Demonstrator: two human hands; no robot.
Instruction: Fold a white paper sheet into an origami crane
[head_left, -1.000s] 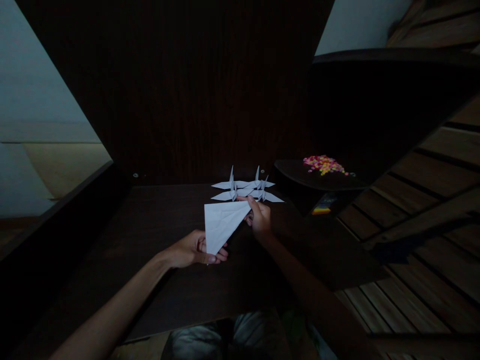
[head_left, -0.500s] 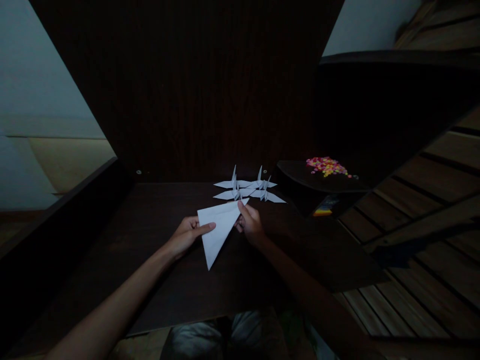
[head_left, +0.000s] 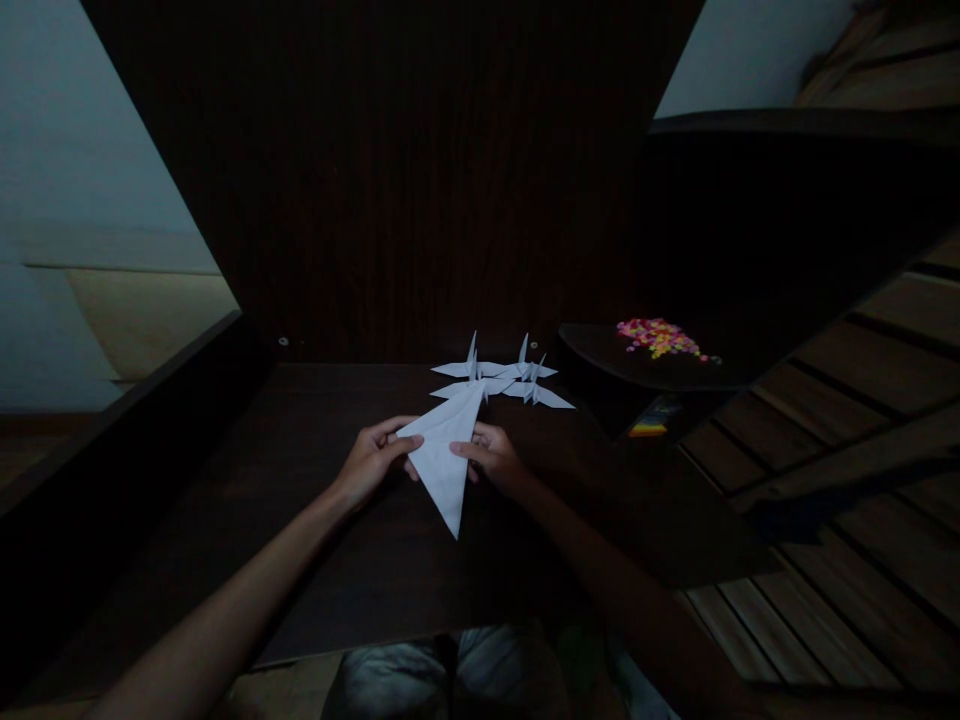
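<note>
A folded triangle of white paper point(head_left: 444, 455) is held above the dark desk, one point toward me and another toward the back. My left hand point(head_left: 377, 455) pinches its left corner, thumb on top and fingers underneath. On the right edge, my right hand point(head_left: 495, 458) grips the paper the same way, its thumb lying on the upper face. Just beyond the paper stand several white origami cranes point(head_left: 534, 390) in two rows, wings spread. The paper's far tip overlaps part of the front left crane in this view.
On a small curved shelf point(head_left: 592, 345) at the right lies a heap of small colourful pieces point(head_left: 664, 338). Below it sits a box with a yellow-orange edge point(head_left: 649, 430). A dark side panel point(head_left: 150, 420) bounds the desk point(head_left: 315, 590) on the left, and a tall panel rises behind.
The folded paper has turned, so its lower point swung right and its upper tip moved left. My right hand shifted from the upper tip down to the right edge.
</note>
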